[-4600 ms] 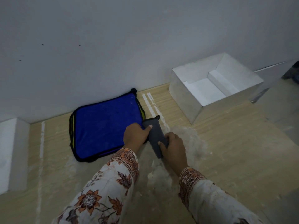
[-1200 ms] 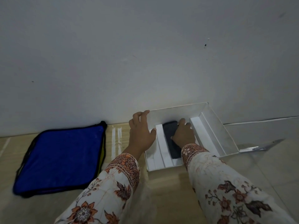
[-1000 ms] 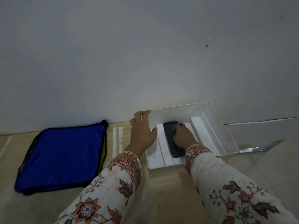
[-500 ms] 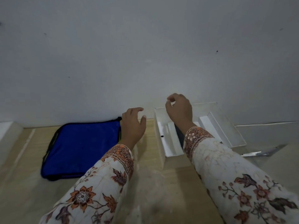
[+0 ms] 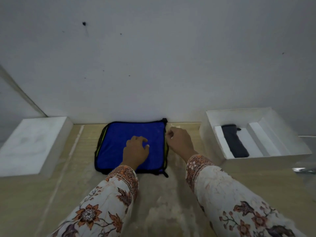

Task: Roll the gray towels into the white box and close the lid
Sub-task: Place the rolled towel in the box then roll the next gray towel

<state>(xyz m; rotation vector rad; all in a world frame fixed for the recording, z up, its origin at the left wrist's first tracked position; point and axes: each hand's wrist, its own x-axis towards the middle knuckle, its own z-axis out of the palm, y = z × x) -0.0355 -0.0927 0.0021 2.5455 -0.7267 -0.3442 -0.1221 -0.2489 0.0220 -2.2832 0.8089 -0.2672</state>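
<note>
I log one rolled dark gray towel (image 5: pixel 235 141) lying inside the open white cardboard box (image 5: pixel 266 159), between its white inner dividers, at the right of the wooden surface (image 5: pixel 171 211). Left hand (image 5: pixel 136 151) rests over the flat blue microfibre cloth with black trim (image 5: pixel 116 144), fingers loosely curled, holding nothing. Right hand (image 5: pixel 179 142) sits at the cloth's right edge; I cannot tell whether its bent fingers pinch the trim. White lid (image 5: pixel 32 142) lies far left.
</note>
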